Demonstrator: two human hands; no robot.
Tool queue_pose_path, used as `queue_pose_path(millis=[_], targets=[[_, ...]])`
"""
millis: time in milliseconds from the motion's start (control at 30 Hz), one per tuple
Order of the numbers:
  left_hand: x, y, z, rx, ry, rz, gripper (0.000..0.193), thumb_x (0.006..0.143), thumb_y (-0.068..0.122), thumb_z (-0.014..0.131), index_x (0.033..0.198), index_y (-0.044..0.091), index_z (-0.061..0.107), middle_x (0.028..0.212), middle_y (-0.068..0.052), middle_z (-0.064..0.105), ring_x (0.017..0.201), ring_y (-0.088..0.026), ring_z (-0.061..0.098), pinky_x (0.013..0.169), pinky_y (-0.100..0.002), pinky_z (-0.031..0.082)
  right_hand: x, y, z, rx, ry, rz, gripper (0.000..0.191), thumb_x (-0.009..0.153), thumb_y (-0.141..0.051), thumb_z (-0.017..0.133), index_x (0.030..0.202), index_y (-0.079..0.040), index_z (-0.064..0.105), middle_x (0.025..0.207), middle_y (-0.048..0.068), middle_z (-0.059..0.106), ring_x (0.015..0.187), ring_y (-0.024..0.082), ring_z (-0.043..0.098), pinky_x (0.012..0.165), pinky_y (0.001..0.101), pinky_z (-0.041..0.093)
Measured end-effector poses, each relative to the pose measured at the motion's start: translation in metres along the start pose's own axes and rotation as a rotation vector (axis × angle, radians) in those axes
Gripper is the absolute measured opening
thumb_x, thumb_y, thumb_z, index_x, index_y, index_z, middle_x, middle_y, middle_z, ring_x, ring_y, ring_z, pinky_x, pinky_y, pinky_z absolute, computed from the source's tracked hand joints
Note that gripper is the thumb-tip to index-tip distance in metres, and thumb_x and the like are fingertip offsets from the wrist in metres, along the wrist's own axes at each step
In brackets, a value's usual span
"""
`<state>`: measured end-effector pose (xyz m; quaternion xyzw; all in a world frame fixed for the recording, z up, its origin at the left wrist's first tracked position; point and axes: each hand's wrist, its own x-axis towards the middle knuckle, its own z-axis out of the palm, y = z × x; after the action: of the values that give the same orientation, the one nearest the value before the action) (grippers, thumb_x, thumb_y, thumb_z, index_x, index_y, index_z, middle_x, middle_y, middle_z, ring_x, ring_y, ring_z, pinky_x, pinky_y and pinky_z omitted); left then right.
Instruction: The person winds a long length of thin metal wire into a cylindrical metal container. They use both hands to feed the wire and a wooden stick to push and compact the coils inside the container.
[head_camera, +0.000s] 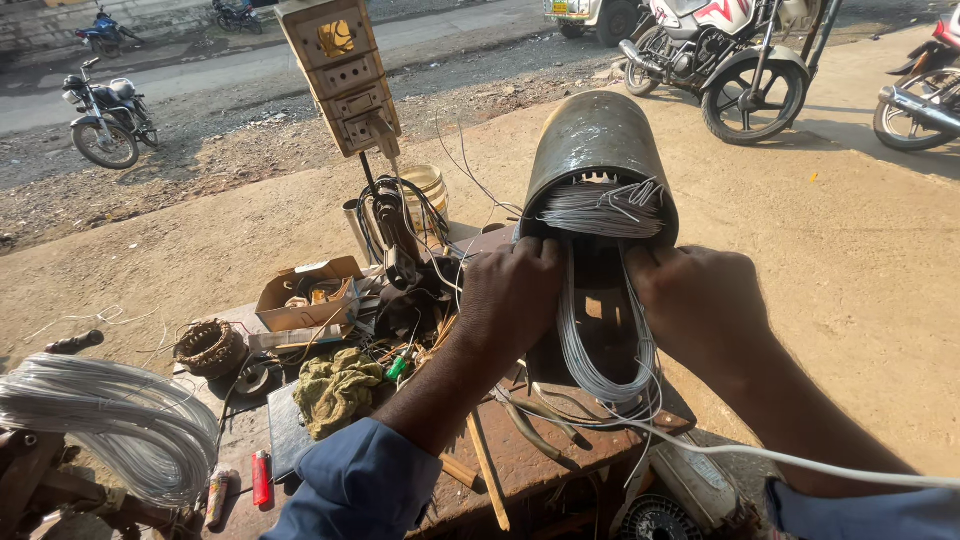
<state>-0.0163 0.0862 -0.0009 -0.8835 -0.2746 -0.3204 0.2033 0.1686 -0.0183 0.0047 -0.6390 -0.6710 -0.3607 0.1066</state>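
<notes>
At the far left lies a big bundle of silver wire (105, 420), then a red lighter (260, 477), a copper-wound coil (209, 346) and a greenish rag (335, 390) on the rusty workbench (530, 465). The left hand (510, 290) is closed on the wire coil (600, 345) hanging from the motor housing (598, 150), which stands just above both hands. The right hand (700, 305) clamps the coil's other side.

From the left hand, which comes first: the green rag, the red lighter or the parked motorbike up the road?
From the left hand:
1. Green rag, just below-left on the bench.
2. Red lighter, further left, near the bench's edge.
3. Motorbike, far off, top left.
</notes>
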Motion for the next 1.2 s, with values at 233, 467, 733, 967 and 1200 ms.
queue_pose_path(millis=[233, 467, 733, 967, 1200], targets=[[-0.012, 0.007, -0.023, -0.157, 0.050, 0.045, 0.023, 0.087, 0.014, 0.073, 0.098, -0.003, 0.063, 0.086, -0.018, 0.068, 0.074, -0.030, 0.073, 0.060, -0.042, 0.060, -0.018, -0.003, -0.010, 0.315, 0.328, 0.002, 0.034, 0.081, -0.037, 0.079, 0.085, -0.005, 0.069, 0.069, 0.009, 0.066, 0.061, 0.025, 0.069, 0.051, 0.0387, 0.054], [-0.002, -0.002, -0.002, -0.033, -0.061, 0.084, 0.020, 0.087, 0.010, 0.072, 0.100, -0.003, 0.064, 0.084, -0.017, 0.070, 0.070, -0.026, 0.074, 0.053, -0.039, 0.060, -0.010, 0.003, -0.005, 0.143, 0.151, -0.039, 0.017, 0.082, -0.016, 0.072, 0.097, -0.009, 0.073, 0.071, 0.005, 0.068, 0.061, 0.021, 0.070, 0.049, 0.0361, 0.053], [-0.002, 0.001, -0.007, -0.058, 0.031, 0.048, 0.027, 0.086, 0.018, 0.072, 0.103, -0.001, 0.065, 0.086, -0.015, 0.071, 0.073, -0.026, 0.075, 0.060, -0.039, 0.061, -0.010, 0.004, -0.001, 0.196, 0.232, 0.016, 0.012, 0.079, -0.015, 0.071, 0.088, -0.009, 0.067, 0.074, 0.005, 0.067, 0.065, 0.024, 0.070, 0.052, 0.0387, 0.053], [-0.011, 0.004, -0.020, -0.084, 0.132, 0.179, 0.051, 0.083, 0.025, 0.078, 0.121, -0.005, 0.063, 0.087, -0.011, 0.068, 0.069, -0.024, 0.072, 0.058, -0.038, 0.058, -0.018, 0.005, 0.000, 0.172, 0.369, -0.067, 0.018, 0.080, -0.009, 0.074, 0.097, -0.005, 0.072, 0.078, 0.007, 0.068, 0.065, 0.021, 0.070, 0.052, 0.0363, 0.054], [-0.010, 0.000, -0.017, -0.064, 0.061, 0.212, 0.028, 0.085, 0.013, 0.075, 0.106, -0.004, 0.067, 0.079, -0.009, 0.069, 0.064, -0.018, 0.072, 0.050, -0.033, 0.057, -0.023, 0.004, 0.001, 0.235, 0.285, -0.011, 0.024, 0.083, -0.008, 0.071, 0.107, -0.005, 0.075, 0.077, 0.008, 0.071, 0.061, 0.021, 0.069, 0.048, 0.0351, 0.052]])
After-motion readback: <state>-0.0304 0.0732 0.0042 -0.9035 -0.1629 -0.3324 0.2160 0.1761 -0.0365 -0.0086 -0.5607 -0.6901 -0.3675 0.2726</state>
